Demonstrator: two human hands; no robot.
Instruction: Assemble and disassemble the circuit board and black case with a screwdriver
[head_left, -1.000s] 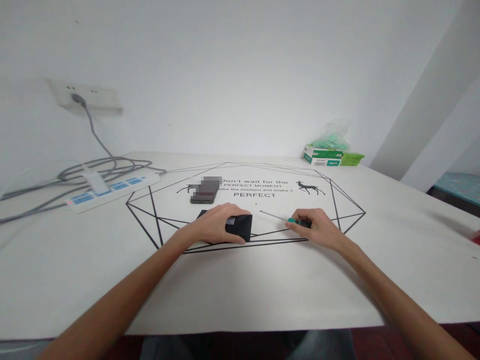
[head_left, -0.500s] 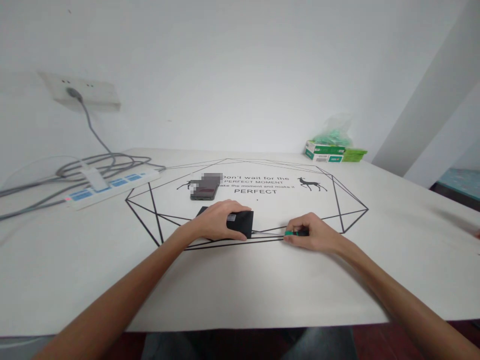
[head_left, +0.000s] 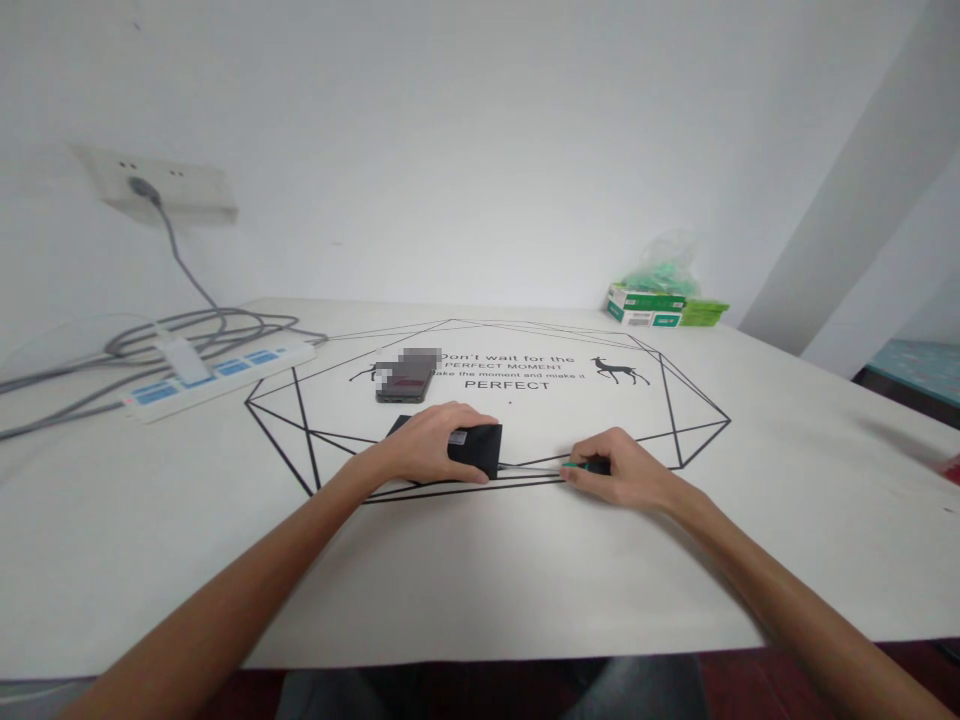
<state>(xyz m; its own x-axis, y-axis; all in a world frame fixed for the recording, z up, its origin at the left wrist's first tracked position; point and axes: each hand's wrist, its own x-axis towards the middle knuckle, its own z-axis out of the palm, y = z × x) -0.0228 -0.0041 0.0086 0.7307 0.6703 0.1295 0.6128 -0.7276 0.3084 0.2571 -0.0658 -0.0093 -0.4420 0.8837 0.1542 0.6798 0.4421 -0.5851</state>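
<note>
My left hand (head_left: 431,445) is wrapped over a flat black box-shaped device (head_left: 484,447) with a small pale label, pressing it on the table. Between thumb and fingers of my right hand (head_left: 619,467) is a screwdriver (head_left: 575,465) with a green and black handle. Its thin metal shaft lies nearly level and points left, and its tip reaches the right end of the device. Whether the tip sits in a screw there is too small to tell. Just behind my left hand lies a dark phone (head_left: 409,385), partly blurred out.
A white power strip (head_left: 225,378) with a plugged-in white adapter and coiled grey cables (head_left: 202,325) lies at the left. Small green-and-white boxes (head_left: 645,302) with a plastic bag on top stand at the back right. The white table (head_left: 480,590) bears printed lines, lettering and deer.
The whole view has shifted slightly. Both hands keep their hold on the device and the screwdriver, with only a slight change in the right fingers around the handle.
</note>
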